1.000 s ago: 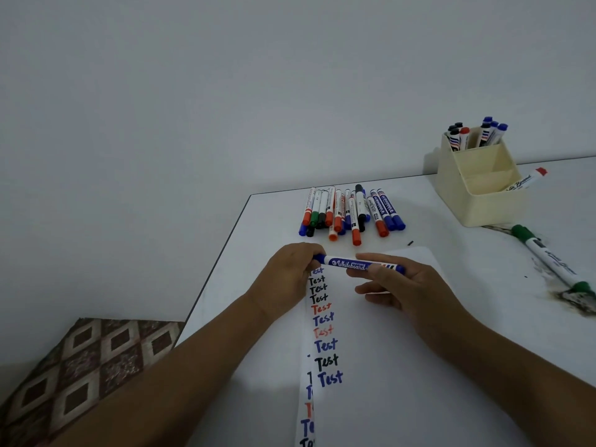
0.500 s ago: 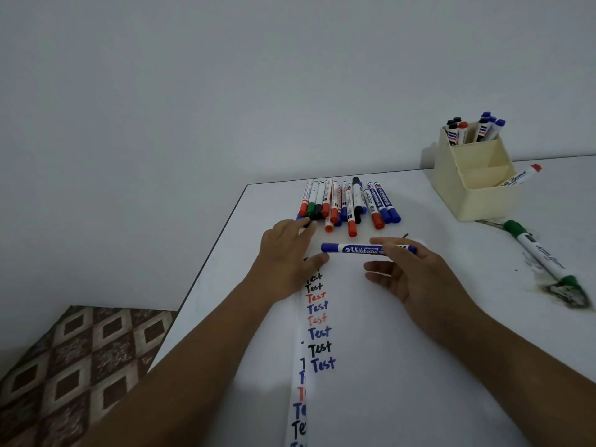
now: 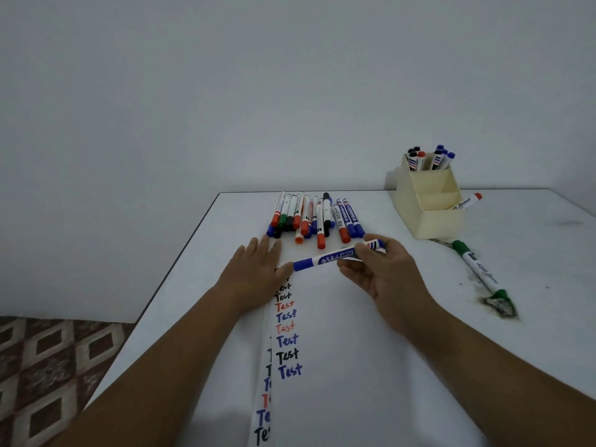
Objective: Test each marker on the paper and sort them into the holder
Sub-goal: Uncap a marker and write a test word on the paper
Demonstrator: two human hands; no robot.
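The right hand (image 3: 383,279) has the grip on a capped blue whiteboard marker (image 3: 335,255): thumb and fingers are curled round the barrel toward its far end, so the marker is held nearly level above the top of the paper (image 3: 338,366), its blue cap pointing at the left hand (image 3: 258,269). That hand lies flat, fingers straight and spread, pressing the paper's upper left corner onto the worktop (image 3: 532,333); its thumb tip is just beside the marker's cap, and whether the two touch cannot be told. It holds nothing. Under the hands the paper carries columns of the word "Test" in black, red and blue — a good number of markers have plainly been tried. The cream holder (image 3: 429,208) stands at the far right of the worktop, well apart from the hands, with black- and red-capped markers in one rear compartment and blue ones in the other; its front compartments look empty. Much is left, by my reading: a row of loose markers (image 3: 316,217) — red, green, black, blue — lies just beyond the paper, a red-tipped marker (image 3: 467,201) rests beside the holder, and a green marker (image 3: 477,269) lies to the right with a dark smear at its near end. The blue one in hand looks bound for the holder.
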